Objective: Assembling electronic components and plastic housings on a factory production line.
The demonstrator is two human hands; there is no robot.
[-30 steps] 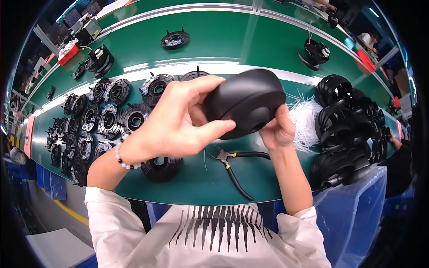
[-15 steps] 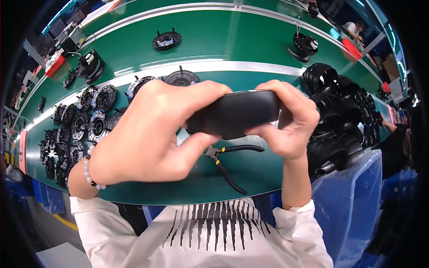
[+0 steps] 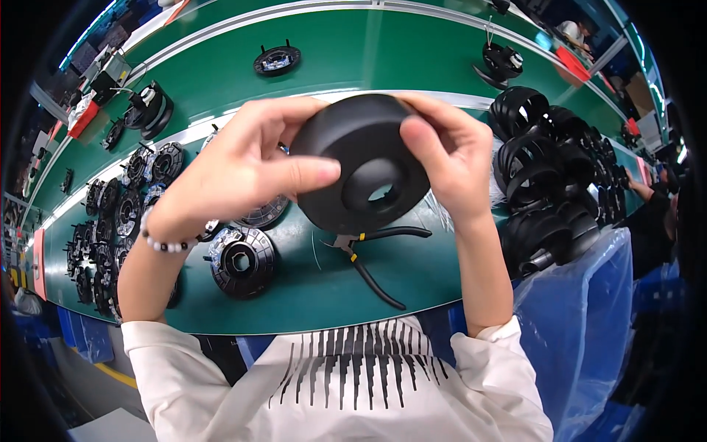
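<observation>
A round black plastic housing (image 3: 324, 144) with a hole through its middle is held up over the bench, its smooth domed face tilted toward me. My left hand (image 3: 254, 166) grips its left side, thumb on the face and fingers behind the rim. On the other side my right hand (image 3: 456, 155) holds it the same way, thumb pressed near the top right. Below it, black-handled pliers (image 3: 356, 247) lie on the green mat with their handles apart. A round black part with a circuit board (image 3: 243, 261) rests on the mat beneath my left forearm.
Several similar round parts (image 3: 127, 210) are lined up at the left. Black ring-shaped housings (image 3: 530, 173) are piled at the right, above a blue bin lined with clear plastic (image 3: 574, 317). Past a metal rail, one disc part (image 3: 278, 60) sits on a green belt.
Seen edge-on before, the housing has been tipped so its face with the hole shows. Both hands have shifted up a little, exposing the round part under my left forearm.
</observation>
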